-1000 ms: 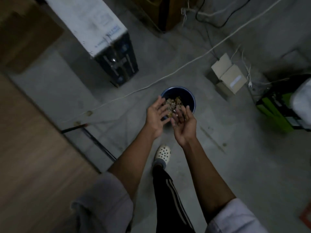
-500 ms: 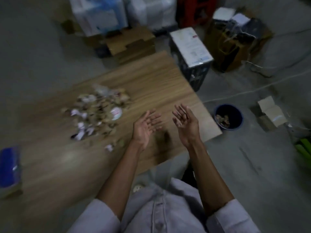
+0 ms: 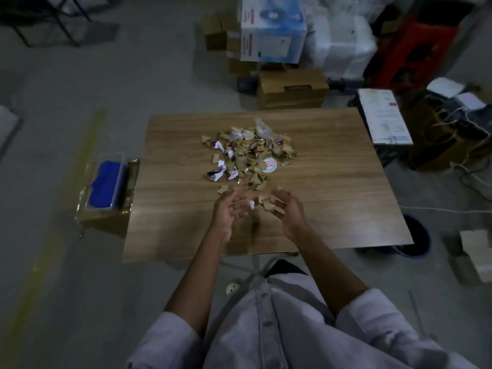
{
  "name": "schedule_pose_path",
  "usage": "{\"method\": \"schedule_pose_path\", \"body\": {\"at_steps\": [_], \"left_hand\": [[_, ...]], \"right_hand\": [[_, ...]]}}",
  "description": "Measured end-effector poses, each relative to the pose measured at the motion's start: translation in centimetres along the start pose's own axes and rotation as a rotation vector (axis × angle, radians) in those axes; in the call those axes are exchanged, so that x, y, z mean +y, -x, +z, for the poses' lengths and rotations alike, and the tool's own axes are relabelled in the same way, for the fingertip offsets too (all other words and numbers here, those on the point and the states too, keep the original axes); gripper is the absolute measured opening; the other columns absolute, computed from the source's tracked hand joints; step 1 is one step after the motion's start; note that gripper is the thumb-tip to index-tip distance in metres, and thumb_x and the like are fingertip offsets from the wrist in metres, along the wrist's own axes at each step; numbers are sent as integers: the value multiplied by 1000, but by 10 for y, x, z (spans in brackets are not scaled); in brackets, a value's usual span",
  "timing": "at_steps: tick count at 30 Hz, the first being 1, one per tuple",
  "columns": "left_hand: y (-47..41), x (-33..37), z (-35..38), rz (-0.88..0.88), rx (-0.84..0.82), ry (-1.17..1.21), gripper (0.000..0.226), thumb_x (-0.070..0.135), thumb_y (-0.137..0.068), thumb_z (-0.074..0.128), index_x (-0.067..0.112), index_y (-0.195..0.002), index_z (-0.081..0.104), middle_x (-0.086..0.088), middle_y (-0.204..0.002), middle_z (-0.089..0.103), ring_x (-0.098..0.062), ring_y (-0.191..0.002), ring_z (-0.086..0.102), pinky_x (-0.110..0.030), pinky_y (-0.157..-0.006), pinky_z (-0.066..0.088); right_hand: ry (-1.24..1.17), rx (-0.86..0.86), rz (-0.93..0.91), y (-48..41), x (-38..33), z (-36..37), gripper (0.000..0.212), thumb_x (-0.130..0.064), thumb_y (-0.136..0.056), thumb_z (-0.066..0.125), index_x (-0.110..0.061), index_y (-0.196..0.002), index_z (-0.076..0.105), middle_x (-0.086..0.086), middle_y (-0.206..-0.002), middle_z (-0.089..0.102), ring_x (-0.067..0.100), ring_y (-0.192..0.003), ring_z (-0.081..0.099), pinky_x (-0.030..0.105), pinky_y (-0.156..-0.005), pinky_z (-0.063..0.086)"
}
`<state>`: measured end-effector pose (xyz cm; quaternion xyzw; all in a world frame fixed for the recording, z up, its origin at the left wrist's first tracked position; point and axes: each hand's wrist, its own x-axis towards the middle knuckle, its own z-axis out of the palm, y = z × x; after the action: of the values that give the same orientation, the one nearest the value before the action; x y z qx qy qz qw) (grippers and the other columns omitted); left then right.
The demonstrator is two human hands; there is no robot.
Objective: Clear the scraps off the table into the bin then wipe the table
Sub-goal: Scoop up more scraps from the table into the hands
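A pile of torn cardboard and paper scraps [image 3: 250,153] lies in the middle of the wooden table [image 3: 332,198]. My left hand [image 3: 228,210] and my right hand [image 3: 288,207] hover over the table at the pile's near edge. Their palms face each other and the fingers are spread and slightly curled. A few loose scraps [image 3: 262,205] lie on the table between the two hands. The dark blue bin [image 3: 419,235] stands on the floor at the table's near right corner, partly hidden by it.
A blue cloth [image 3: 105,186] lies in a clear tray on a cardboard box by the table's left edge. Stacked boxes [image 3: 291,87] crowd the far side. A black box with a white top [image 3: 383,118] and cables are on the right, and a small carton [image 3: 476,251] sits beside the bin.
My hands were over the bin with scraps dropping from them. The view has swung back to the table, and both hands now reach empty toward the pile's near edge.
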<state>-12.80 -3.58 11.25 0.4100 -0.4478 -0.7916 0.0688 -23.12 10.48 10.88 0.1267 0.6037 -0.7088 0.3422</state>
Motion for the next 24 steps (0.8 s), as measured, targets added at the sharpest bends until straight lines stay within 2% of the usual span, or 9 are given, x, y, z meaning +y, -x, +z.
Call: {"method": "schedule_pose_path", "body": {"at_steps": [2,4,7,9,14,16,18,21,24], "left_hand": [[-7,-11,-11,-23,112,-117,10,20,-97,62,20,-105,68,-10,-100,73,-19,-76,65,-30,-58,50],[-18,-27,-19,-58,207,-224,9,12,-93,65,20,-98,67,-10,-96,72,-19,-68,62,-28,-54,48],[-30,-42,-20,-95,273,-348,28,12,-88,69,18,-114,61,-7,-94,71,-18,-67,63,-30,-55,54],[-39,-47,-15,-112,276,-363,41,10,-86,69,22,-122,54,-9,-100,69,-17,-65,64,-29,-54,54],[-72,-62,1,-154,225,-412,39,10,-82,67,23,-116,52,-16,-110,68,-23,-72,66,-37,-66,60],[-75,-59,16,-152,231,-470,26,16,-80,68,29,-100,58,-8,-103,70,-26,-84,70,-44,-78,62],[-80,-52,31,-128,248,-552,17,19,-86,68,30,-92,58,1,-96,68,-19,-87,66,-39,-83,59],[-99,-45,49,-121,240,-555,23,16,-93,63,19,-116,61,0,-108,66,-17,-96,62,-35,-85,53],[-124,-35,62,-155,191,-475,36,4,-92,60,19,-125,62,-2,-121,66,-18,-106,62,-36,-90,54]], "right_hand": [[206,73,-62,-7,16,-1,10,-17,-96,67,-22,-105,66,4,-108,70,19,-96,64,32,-73,50],[417,136,-107,-17,31,-9,19,-15,-90,74,-25,-105,67,10,-117,67,22,-100,64,39,-77,55],[711,194,-111,-33,45,-23,44,-14,-81,79,-26,-120,63,15,-127,53,23,-99,59,46,-88,59],[850,152,-68,-38,46,-24,62,-14,-80,80,-26,-135,54,14,-132,42,24,-100,54,43,-94,56],[1092,74,-61,-60,48,-19,90,-32,-75,87,-24,-149,37,19,-140,34,36,-112,58,37,-95,50],[1109,61,-75,-72,49,-15,86,-30,-76,86,-23,-148,40,19,-138,36,37,-112,57,38,-95,49],[1116,23,-126,-85,49,-11,73,-25,-79,81,-19,-142,47,20,-130,43,39,-111,54,36,-87,47],[1118,-48,-195,-108,48,-5,53,-12,-79,75,-11,-129,59,21,-116,57,39,-108,52,31,-81,42],[1043,-19,-218,-133,41,7,43,-6,-75,71,-7,-118,68,21,-104,66,39,-99,59,27,-79,38]]}}
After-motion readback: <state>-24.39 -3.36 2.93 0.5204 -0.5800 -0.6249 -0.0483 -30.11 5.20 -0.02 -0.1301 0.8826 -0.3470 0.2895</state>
